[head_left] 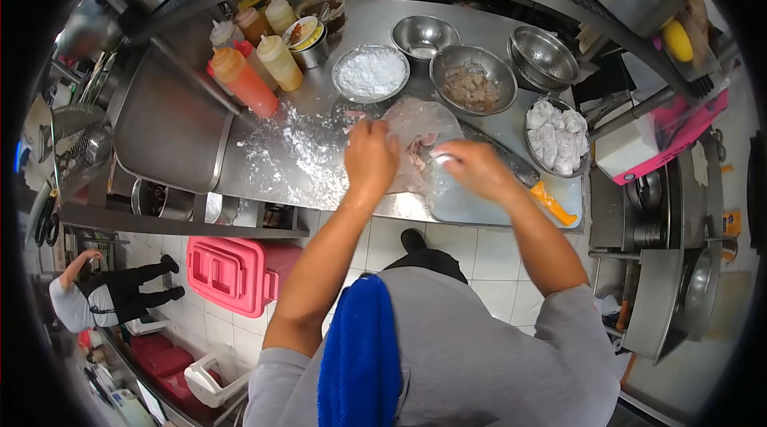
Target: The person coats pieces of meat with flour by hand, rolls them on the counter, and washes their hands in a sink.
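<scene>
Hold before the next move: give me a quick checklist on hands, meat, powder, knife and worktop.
1. Orange-handled knife out of both hands: ok, lying to the right of the right hand.
2. Raw meat between the hands, on the clear plastic: ok.
3. White powder uncovered in its bowl: ok.
4. Steel worktop free of spills: not ok, scattered powder lies left of the left hand.
5. Left hand's grip: cannot tell, its fingertips are hidden.

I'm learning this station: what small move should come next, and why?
Perhaps steady the clear plastic with the left hand and draw it back with the right hand: pink pieces lie in or on it, between both hands.
</scene>
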Demonstrator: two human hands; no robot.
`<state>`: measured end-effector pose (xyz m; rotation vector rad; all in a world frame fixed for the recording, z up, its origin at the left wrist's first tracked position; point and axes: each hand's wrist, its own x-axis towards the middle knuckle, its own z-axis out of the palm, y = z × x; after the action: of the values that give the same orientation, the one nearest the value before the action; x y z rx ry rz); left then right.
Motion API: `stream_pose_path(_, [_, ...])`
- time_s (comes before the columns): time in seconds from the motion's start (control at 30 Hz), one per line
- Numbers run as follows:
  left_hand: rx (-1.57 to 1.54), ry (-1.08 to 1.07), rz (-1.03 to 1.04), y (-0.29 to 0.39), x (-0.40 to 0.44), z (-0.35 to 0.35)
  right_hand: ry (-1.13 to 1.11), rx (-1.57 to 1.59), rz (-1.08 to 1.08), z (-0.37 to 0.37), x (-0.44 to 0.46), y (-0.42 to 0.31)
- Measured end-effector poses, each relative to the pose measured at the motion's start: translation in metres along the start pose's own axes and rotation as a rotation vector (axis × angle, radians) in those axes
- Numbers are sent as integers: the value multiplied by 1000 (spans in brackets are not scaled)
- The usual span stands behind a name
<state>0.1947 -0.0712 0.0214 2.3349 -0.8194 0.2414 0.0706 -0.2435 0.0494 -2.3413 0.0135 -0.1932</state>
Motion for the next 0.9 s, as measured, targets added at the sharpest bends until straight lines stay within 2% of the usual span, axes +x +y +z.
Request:
stream_pose_path(0.07, [-39, -23, -35, -20, 8, -1, -23, -56, -49, 46, 13, 23])
stream_pose_path(0.13, [-117, 81, -13, -27, 13, -12, 135, -228, -164, 74, 36, 40])
stream_pose_path(0.17, [-112, 76, -11, -27, 13, -18, 137, -222, -162, 77, 45, 44])
stream_pose_path(0.23, [-116, 27, -27, -27, 14, -27, -56, -347, -10, 72, 57, 41])
stream_pose_path(0.33, [-158, 61, -3, -10, 20, -51, 18, -440, -131, 71, 67, 45])
stream_pose_path(0.43, [-202, 99, 14, 9, 20, -68, -139, -404, -20, 60, 74, 31])
stream_pose_path(0.57, [-191, 75, 128, 4, 13, -66, -143, -340, 47, 77, 76, 35])
stream_pose_path(0.63, [-181, 16, 64, 1, 7, -66, 58, -338, -87, 84, 74, 33])
stream_pose_path(0.67, [-180, 15, 63, -1, 4, -67, 57, -336, -86, 86, 73, 32])
stream_pose_path(0.73, [-199, -11, 34, -4, -4, -68, -83, -314, 19, 84, 72, 23])
stream_pose_path(0.77, [-196, -14, 34, -4, -6, -69, -83, -311, 21, 83, 73, 22])
stream_pose_path(0.83, [-174, -61, -109, -4, -10, -70, -154, -245, 143, 84, 72, 20])
stream_pose_path(0.9, [-169, -47, -90, -5, -10, -68, -135, -272, 181, 87, 73, 24])
